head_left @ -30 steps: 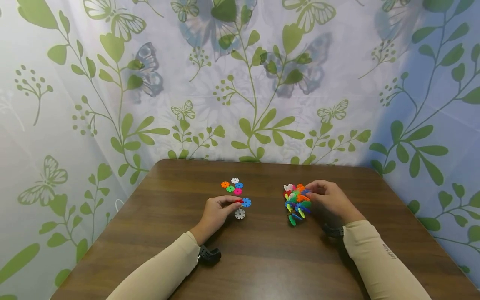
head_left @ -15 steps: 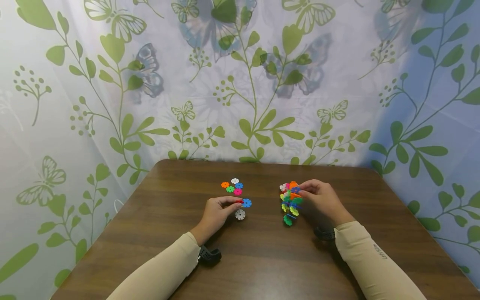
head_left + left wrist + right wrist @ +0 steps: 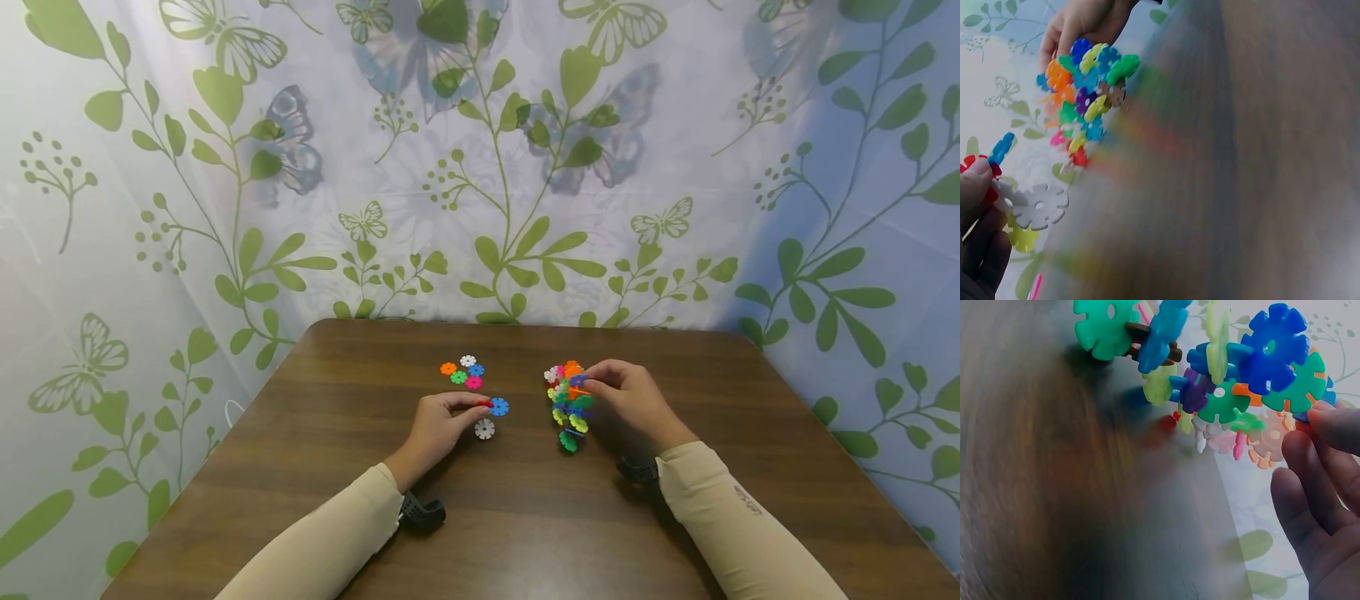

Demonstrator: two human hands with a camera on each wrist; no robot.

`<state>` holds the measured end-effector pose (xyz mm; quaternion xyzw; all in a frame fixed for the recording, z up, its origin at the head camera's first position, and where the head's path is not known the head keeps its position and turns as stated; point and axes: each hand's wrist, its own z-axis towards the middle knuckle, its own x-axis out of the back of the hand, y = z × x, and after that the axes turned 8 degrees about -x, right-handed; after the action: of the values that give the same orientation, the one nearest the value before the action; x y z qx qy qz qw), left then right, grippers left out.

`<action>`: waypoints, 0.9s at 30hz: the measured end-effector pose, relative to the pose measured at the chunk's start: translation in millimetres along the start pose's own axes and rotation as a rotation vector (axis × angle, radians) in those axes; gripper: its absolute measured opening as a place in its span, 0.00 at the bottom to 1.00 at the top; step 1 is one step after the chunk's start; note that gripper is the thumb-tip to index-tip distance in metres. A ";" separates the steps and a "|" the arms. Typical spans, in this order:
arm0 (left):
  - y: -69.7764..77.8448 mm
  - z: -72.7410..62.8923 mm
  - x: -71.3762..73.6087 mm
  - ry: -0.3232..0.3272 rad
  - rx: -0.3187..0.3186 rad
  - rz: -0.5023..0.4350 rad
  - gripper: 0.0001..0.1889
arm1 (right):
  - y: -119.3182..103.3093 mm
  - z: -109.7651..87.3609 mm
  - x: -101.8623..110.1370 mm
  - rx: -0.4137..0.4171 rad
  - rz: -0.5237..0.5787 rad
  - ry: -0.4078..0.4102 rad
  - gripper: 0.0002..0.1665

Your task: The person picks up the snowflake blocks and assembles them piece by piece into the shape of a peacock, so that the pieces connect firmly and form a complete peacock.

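Note:
Notched plastic snowflake discs of many colours are joined in a cluster [image 3: 573,402], right of centre in the head view. My right hand [image 3: 636,404] pinches its right side, thumb and fingertips on a blue disc. The right wrist view shows green, blue and purple discs [image 3: 1196,390] slotted together at angles. My left hand [image 3: 435,429] pinches a red disc [image 3: 991,167] between thumb and fingers. A blue disc [image 3: 498,407] and a white disc [image 3: 1040,206] are joined to it, and a yellow disc [image 3: 1022,236] shows below. Whether the cluster touches the table, I cannot tell.
Behind my left hand, a small group of orange, white, blue, green and pink discs [image 3: 458,377] lies on the brown wooden table [image 3: 510,517]. A curtain [image 3: 480,167] printed with leaves and butterflies hangs along the table's back edge. Each wrist wears a black strap.
My right hand has moved left with the cluster, bringing it nearer the left hand's discs and turning it a little. The left hand has stayed almost in place, still holding its discs.

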<state>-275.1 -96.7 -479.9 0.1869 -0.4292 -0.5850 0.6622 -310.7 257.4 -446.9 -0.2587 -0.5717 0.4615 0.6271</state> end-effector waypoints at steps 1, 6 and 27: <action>-0.3 1.5 -2.4 -0.003 -0.005 0.016 0.08 | -0.8 0.3 -1.2 0.003 0.004 -0.002 0.06; 1.0 12.8 -18.3 -0.021 -0.009 0.072 0.07 | -4.9 0.3 -5.9 0.013 0.009 0.002 0.06; 2.0 43.6 -61.8 -0.064 0.071 0.166 0.06 | -10.9 -1.0 -17.7 0.059 0.034 0.016 0.04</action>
<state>-304.9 -27.3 -475.5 0.1551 -0.4848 -0.5182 0.6873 -305.2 237.3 -446.2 -0.2536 -0.5482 0.4867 0.6311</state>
